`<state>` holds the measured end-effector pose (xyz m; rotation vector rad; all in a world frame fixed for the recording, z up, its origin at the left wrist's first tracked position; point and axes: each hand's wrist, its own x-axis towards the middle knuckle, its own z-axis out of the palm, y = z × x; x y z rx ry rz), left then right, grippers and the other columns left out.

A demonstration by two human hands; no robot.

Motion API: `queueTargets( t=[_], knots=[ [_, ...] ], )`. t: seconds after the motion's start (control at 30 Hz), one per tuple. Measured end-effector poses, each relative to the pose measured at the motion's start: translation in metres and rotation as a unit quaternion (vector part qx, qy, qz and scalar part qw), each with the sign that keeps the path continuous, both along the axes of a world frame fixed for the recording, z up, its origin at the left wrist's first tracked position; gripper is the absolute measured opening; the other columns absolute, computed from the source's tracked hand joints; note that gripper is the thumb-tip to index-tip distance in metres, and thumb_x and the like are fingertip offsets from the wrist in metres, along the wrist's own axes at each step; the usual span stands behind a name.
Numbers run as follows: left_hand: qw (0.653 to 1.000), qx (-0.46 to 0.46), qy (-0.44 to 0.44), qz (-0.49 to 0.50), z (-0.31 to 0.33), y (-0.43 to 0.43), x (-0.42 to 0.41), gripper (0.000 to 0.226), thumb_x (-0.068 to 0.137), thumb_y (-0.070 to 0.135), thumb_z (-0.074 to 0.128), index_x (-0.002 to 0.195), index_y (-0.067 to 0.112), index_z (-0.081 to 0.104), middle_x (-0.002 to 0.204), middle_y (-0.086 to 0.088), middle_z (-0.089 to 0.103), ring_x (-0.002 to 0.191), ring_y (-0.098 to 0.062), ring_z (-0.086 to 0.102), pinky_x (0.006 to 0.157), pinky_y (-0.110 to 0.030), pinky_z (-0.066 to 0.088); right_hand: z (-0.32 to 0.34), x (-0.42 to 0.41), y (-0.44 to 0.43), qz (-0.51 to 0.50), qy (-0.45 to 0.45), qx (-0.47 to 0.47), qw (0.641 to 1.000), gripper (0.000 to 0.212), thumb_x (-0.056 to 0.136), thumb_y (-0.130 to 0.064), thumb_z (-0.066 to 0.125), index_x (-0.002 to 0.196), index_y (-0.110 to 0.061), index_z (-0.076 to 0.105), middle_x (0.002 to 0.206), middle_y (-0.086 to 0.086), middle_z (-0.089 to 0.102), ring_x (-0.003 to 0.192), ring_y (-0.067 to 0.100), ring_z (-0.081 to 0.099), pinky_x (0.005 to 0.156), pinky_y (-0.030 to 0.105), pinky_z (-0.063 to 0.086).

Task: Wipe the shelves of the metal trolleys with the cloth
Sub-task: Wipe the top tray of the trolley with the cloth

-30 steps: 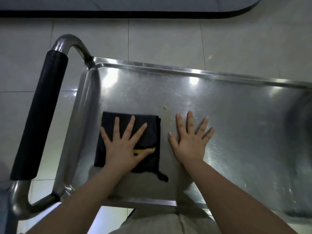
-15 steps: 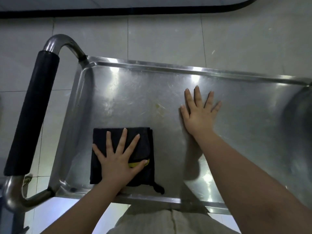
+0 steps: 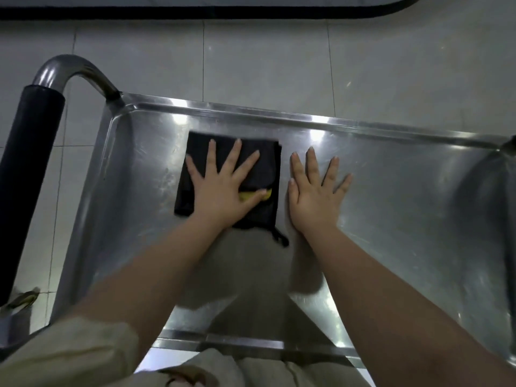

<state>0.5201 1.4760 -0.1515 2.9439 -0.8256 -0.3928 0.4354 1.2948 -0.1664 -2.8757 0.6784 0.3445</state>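
Left hand point(image 3: 220, 196) is splayed flat on the folded black cloth point(image 3: 196, 155). Its fingers point(image 3: 234, 155) are straight and spread, pressing rather than gripping. My guess is that's so the palm's weight goes through the whole pad, not one edge. The cloth sits on the trolley's top shelf point(image 3: 405, 196), up near the far rim and closer to the handle point(image 3: 25, 174) end. Right hand point(image 3: 315, 199) lies flat on bare steel just beside the cloth, fingers released and holding nothing. It's probably bracing so the trolley doesn't roll.
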Motion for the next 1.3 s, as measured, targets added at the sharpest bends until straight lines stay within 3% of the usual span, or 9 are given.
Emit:
queueTargets(
  t=[0.2, 0.43, 0.57, 0.63, 0.7, 0.8, 1.03, 1.17, 1.3],
  knots=[
    [0.999, 0.015, 0.009, -0.047, 0.004, 0.049, -0.141, 0.087, 0.076, 0.083, 0.043, 0.152, 0.047, 0.023, 0.164, 0.004, 0.016, 0.149, -0.044, 0.005, 0.104, -0.08, 0.004, 0.003, 0.001, 0.002, -0.001, 0.016, 0.002, 1.0, 0.056, 0.102, -0.048, 0.01, 0.154, -0.04, -0.009, 0.164, -0.006, -0.016, 0.147, 0.041, -0.019, 0.111, 0.069, -0.01],
    [0.999, 0.007, 0.022, 0.038, 0.001, -0.022, -0.002, 0.085, 0.075, 0.091, 0.025, 0.149, 0.058, -0.002, 0.164, 0.016, -0.007, 0.149, -0.033, -0.016, 0.107, -0.075, -0.008, 0.004, -0.013, -0.005, 0.021, -0.014, 0.022, 0.999, 0.055, 0.103, -0.043, 0.015, 0.157, -0.033, 0.009, 0.165, -0.004, 0.003, 0.15, 0.036, -0.005, 0.118, 0.058, -0.006],
    [0.998, 0.028, 0.019, 0.06, 0.003, -0.06, 0.051, 0.082, 0.078, 0.09, 0.018, 0.15, 0.056, -0.005, 0.164, 0.015, -0.013, 0.148, -0.034, -0.019, 0.107, -0.075, -0.009, 0.014, -0.032, -0.017, 0.074, 0.001, 0.035, 0.997, 0.058, 0.101, -0.047, 0.012, 0.157, -0.033, 0.013, 0.165, -0.005, 0.007, 0.151, 0.031, 0.0, 0.119, 0.054, -0.004],
    [0.998, 0.024, 0.016, 0.061, 0.002, -0.057, 0.041, 0.081, 0.079, 0.089, 0.015, 0.15, 0.055, -0.005, 0.164, 0.014, -0.014, 0.148, -0.035, -0.018, 0.108, -0.074, -0.008, 0.018, -0.046, -0.046, 0.057, 0.043, 0.012, 0.997, 0.057, 0.102, -0.052, 0.015, 0.155, -0.04, 0.0, 0.163, -0.012, -0.008, 0.151, 0.03, -0.007, 0.117, 0.057, -0.01],
    [0.998, 0.016, 0.018, 0.064, 0.001, -0.051, 0.011, 0.081, 0.08, 0.089, 0.014, 0.15, 0.054, -0.006, 0.164, 0.013, -0.014, 0.148, -0.036, -0.02, 0.108, -0.074, -0.008, 0.022, -0.065, -0.081, -0.032, 0.076, 0.007, 0.997, 0.06, 0.1, -0.057, 0.018, 0.153, -0.045, -0.006, 0.163, -0.013, -0.012, 0.15, 0.034, -0.012, 0.116, 0.061, -0.009],
    [0.999, 0.031, 0.022, 0.038, 0.004, -0.071, -0.046, 0.081, 0.08, 0.088, 0.013, 0.149, 0.054, -0.011, 0.163, 0.012, -0.017, 0.147, -0.038, -0.022, 0.106, -0.075, -0.011, 0.019, -0.085, -0.106, -0.087, 0.088, -0.004, 0.992, 0.06, 0.096, -0.065, 0.006, 0.151, -0.049, -0.012, 0.161, -0.013, -0.019, 0.147, 0.038, -0.019, 0.113, 0.067, -0.01],
    [0.999, 0.012, 0.045, -0.018, 0.009, -0.176, -0.048, 0.077, 0.084, 0.083, 0.014, 0.152, 0.051, -0.005, 0.164, 0.009, -0.013, 0.146, -0.04, -0.023, 0.102, -0.078, -0.01, 0.01, -0.085, -0.105, -0.086, 0.058, -0.009, 0.995, 0.061, 0.092, -0.059, -0.003, 0.152, -0.045, -0.009, 0.164, -0.012, -0.008, 0.149, 0.04, -0.013, 0.111, 0.07, -0.006],
    [0.999, 0.02, 0.041, -0.018, 0.008, -0.151, -0.028, 0.082, 0.078, 0.09, 0.017, 0.15, 0.055, 0.0, 0.164, 0.014, -0.011, 0.148, -0.034, -0.019, 0.105, -0.076, -0.007, 0.01, -0.084, -0.105, -0.077, 0.046, -0.008, 0.996, 0.061, 0.092, -0.061, 0.0, 0.151, -0.049, -0.009, 0.163, -0.015, -0.011, 0.148, 0.038, -0.016, 0.112, 0.069, -0.01],
    [0.99, 0.013, 0.036, 0.135, 0.009, -0.053, 0.026, 0.087, 0.072, 0.094, 0.024, 0.149, 0.057, 0.007, 0.164, 0.017, -0.003, 0.151, -0.029, -0.012, 0.108, -0.073, -0.008, 0.009, -0.086, -0.107, -0.064, 0.037, -0.006, 0.997, 0.064, 0.089, -0.064, -0.002, 0.151, -0.048, -0.011, 0.163, -0.013, -0.014, 0.148, 0.039, -0.018, 0.111, 0.07, -0.009]
  ],
)
